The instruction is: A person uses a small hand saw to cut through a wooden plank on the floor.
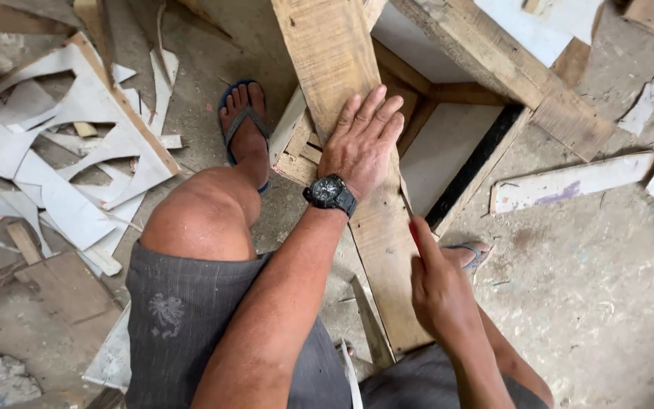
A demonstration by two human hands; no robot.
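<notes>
My left hand (361, 144) lies flat, fingers (372, 113) stretched straight and close together, palm pressed down on the long wooden plank (334, 60) that runs from the top of view down toward my lap. The hand grips nothing; it only bears on the wood. A black wristwatch (330, 193) sits on that wrist.

My right hand (437, 291) is curled closed around a thin red tool (415, 233), of which only the tip shows above my thumb; I cannot tell what kind of tool it is. The tip stands just at the plank's right edge, lower down than the left hand.

The plank lies across a rough wooden frame (486, 64) with pale panels (448, 148) set in it and a dark strip (474, 163) along one side. My left foot in a blue sandal (245, 129) rests on the concrete floor (599, 288) just left of the plank, the knee raised; the other sandal (472, 254) peeks out beside my right hand. I wear grey shorts (191, 326).

White offcut scraps (62, 159) are heaped on the floor to the left. A white-painted board (569, 182) with a faint purple smear lies to the right, well apart from the plank.
</notes>
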